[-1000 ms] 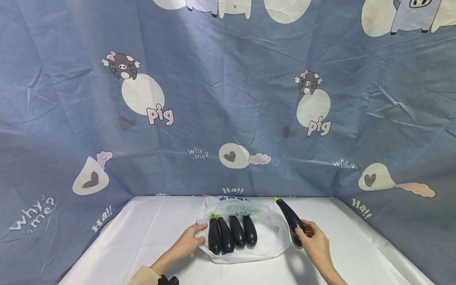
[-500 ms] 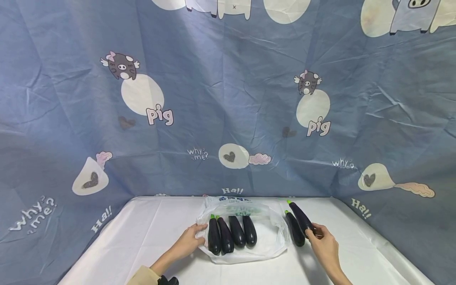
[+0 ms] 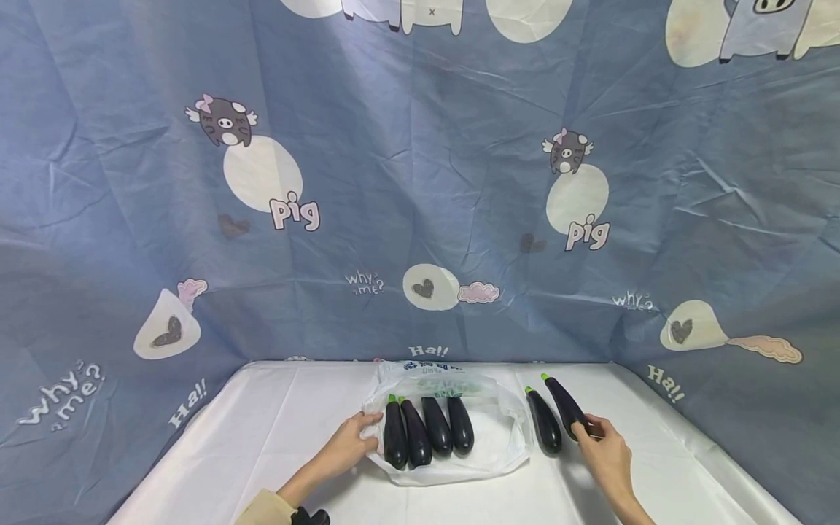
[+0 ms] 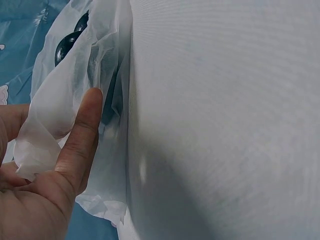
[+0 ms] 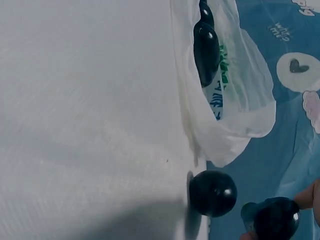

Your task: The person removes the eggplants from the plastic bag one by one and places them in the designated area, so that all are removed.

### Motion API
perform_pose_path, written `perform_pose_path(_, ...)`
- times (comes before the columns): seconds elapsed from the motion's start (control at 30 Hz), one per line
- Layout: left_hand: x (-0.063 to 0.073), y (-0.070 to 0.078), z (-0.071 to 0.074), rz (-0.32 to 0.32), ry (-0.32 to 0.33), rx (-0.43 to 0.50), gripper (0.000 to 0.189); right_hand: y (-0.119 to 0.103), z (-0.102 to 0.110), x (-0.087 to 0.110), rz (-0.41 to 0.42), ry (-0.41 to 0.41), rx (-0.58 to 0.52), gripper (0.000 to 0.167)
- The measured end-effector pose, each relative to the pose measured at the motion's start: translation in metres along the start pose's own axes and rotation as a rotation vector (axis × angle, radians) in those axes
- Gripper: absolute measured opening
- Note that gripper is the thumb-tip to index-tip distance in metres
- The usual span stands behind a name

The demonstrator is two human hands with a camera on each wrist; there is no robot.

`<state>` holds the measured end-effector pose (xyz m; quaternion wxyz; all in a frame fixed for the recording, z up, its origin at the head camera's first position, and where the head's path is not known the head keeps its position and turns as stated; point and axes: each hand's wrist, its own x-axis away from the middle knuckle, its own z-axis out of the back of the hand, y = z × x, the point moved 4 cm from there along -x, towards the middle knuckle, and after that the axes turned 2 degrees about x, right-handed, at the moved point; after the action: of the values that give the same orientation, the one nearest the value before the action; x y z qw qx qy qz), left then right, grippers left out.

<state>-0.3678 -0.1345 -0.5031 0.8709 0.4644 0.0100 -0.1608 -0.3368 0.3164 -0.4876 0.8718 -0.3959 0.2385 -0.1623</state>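
Observation:
A white translucent plastic bag [image 3: 488,456] lies with its mouth held wide, and several dark eggplants [image 3: 434,429] rest side by side within it. My left hand [image 3: 351,440] holds the bag's left edge; in the left wrist view thin plastic [image 4: 47,135] runs between the thumb and fingers. My right hand [image 3: 604,446] grips the lower end of another eggplant [image 3: 563,402], its green stem pointing away. Just left of that one, a loose eggplant [image 3: 545,423] lies beside the bag's right side. The right wrist view shows the rounded ends of the loose eggplant [image 5: 212,194] and the held eggplant [image 5: 277,220].
A white cloth [image 3: 262,415] covers the table. Behind and at both sides hangs a blue curtain [image 3: 394,219] with pig prints. The bag's printed rear part [image 3: 433,368] reaches close to the table's back edge.
My right hand has moved right and slightly down with its eggplant, away from the bag. The loose eggplant, earlier mostly hidden behind it, now shows fully. The left hand and bag stay put.

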Motion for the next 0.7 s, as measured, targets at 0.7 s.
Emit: perform_pose_path(0.7,0.001,0.003,0.001,0.004,0.007,0.009,0.056,0.019,-0.006,-0.005,-0.057,-0.038,0.066,0.048)
